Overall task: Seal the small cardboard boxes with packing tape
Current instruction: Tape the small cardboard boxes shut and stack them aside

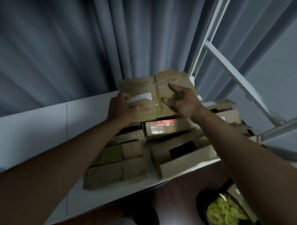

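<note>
A small cardboard box (145, 88) with a white label and shiny clear tape along its centre seam sits on top of a pile of boxes. My left hand (121, 107) grips its near left edge, thumb on top beside the label. My right hand (180, 100) hovers over the right half of the box, fingers loosely curled with the index finger stretched out; whether it touches the cardboard is unclear. No tape roll is in view.
Several more cardboard boxes (166, 152) lie stacked on a white shelf (41, 124), one with a red label (166, 122). Grey curtains (71, 41) hang behind. A white metal frame (231, 68) stands at right. A bag of yellow-green items (228, 212) sits on the floor.
</note>
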